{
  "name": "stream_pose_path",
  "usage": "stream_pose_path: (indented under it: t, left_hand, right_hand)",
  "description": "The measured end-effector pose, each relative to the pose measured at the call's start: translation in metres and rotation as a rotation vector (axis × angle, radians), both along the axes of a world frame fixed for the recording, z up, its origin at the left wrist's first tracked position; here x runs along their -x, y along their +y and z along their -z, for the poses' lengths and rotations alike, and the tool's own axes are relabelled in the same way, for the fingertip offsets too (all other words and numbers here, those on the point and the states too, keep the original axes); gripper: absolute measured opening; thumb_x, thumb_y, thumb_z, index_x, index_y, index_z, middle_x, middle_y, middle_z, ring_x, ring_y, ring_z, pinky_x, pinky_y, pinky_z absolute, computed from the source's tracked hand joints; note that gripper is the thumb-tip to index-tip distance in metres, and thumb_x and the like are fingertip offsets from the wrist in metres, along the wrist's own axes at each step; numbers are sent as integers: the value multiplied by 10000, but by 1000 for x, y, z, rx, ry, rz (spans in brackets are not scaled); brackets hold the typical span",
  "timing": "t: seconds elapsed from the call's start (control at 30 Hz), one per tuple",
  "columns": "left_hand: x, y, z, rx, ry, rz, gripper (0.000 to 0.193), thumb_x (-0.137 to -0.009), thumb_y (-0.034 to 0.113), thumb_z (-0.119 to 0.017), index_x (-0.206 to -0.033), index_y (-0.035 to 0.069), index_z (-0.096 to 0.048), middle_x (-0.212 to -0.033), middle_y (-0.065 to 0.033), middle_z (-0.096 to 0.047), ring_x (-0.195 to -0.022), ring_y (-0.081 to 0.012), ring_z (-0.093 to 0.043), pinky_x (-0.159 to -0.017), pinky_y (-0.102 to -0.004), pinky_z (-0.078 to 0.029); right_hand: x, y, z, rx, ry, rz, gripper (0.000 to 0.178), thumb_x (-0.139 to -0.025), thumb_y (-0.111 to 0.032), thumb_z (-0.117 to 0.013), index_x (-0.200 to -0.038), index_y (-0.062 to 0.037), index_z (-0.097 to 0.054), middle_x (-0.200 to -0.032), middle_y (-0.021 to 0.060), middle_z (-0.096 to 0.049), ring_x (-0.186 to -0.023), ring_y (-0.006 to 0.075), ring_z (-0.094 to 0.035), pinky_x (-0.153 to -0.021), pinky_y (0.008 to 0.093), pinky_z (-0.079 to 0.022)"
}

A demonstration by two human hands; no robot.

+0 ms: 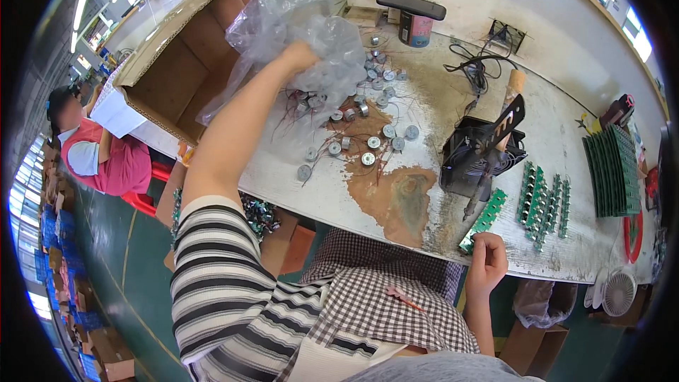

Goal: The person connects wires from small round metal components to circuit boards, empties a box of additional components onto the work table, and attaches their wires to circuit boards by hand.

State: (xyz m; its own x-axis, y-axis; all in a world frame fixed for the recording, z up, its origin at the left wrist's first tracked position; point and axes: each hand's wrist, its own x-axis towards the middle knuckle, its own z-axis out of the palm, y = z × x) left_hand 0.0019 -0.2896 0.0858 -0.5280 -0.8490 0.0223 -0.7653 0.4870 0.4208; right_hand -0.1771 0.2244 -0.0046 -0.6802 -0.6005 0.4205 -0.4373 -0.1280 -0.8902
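My left hand (300, 58) is closed on a clear plastic bag (286, 10), lifted at the back left of the table. Small round metal motors (368, 158) with thin wires lie scattered under and beside the bag, several of them showing through it. At the table's front edge, my right hand (488, 263) pinches the lower end of a green circuit board strip (489, 218). That strip slants away from me, below a soldering iron (484, 187) propped on a black fan (460, 147).
An open cardboard box (170, 74) stands at the left. More green board strips (541, 205) lie to the right, near a stack of green panels (612, 170). A phone (411, 5) rests on a can at the back. A person (99, 148) sits at far left.
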Motion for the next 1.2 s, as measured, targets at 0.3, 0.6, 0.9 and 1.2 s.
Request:
stream_pose_path:
  t: [0.3,0.6,0.9,1.2]
  left_hand:
    - [6,-9,-125,411,678,-147,329,-761,185,-625,-1002,-39,-618,-961,-240,-639,-861,-350,-630,-742,-413,-484]
    - [16,32,-143,907,1013,-306,364,-796,222,-647,-1003,-76,-615,-963,-259,-640,-903,-397,-604,-818,-423,-448]
    - [-1,73,-144,881,1205,-146,365,-858,156,-597,-1189,6,-569,-1094,-175,-628,-1032,-261,-571,-943,-342,-388]
    - [-165,22,11,703,371,-815,282,-748,259,-667,-868,4,-668,-854,-207,-665,-812,-383,-644,-715,-456,-501]
  right_hand:
    - [-2,-1,-1,17,2,-12,29,-872,52,-530,-857,44,-554,-897,100,-589,-705,90,-510,-603,199,-413]
    - [0,-1,-1,32,23,3,37,-866,57,-528,-853,39,-558,-872,91,-586,-683,82,-505,-580,197,-401]
    - [-1,-1,1,30,50,19,30,-864,53,-527,-854,46,-555,-882,109,-596,-705,108,-526,-600,207,-422]
    - [-1,1,-2,-2,51,-16,32,-864,50,-526,-849,46,-554,-883,127,-602,-720,127,-541,-604,213,-433]
